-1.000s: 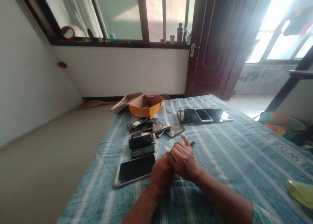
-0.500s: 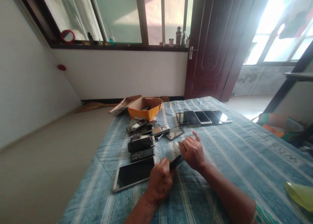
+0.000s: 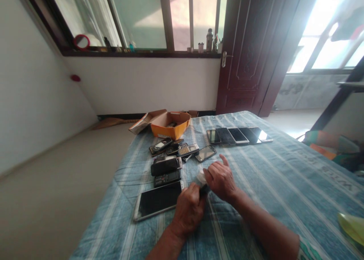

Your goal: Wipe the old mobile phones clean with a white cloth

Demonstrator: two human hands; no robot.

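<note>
Now two hands meet over one small dark thing

Biggest is the table (image 3: 284, 184), with a blue striped cloth over it. Behind it stands a tall brown door (image 3: 250, 55). At the far end of the table sits an orange box (image 3: 167, 133), lid open. Right of the box lies a row of flat phones (image 3: 239, 135), side by side. Nearer the person lies one big phone (image 3: 157, 200), face up, and between it and the box is a heap of small old phones (image 3: 173, 150).

Then the hands, close together, just right of the big phone. The left hand (image 3: 189, 209) is a tight fist, knuckles up. It grips a dark thing (image 3: 204, 190), and only one end pokes out. That end points away and to the right, straight at the right hand (image 3: 220, 178), so the long way of the dark thing runs from one hand to the other. Most of it is hidden, so I cannot tell what it is.

The right hand sits just past that end, touching it or nearly so. Its fingers are bent down over a white scrap (image 3: 200, 175), and one finger sticks out. The white scrap lies just beyond the dark end.
</note>
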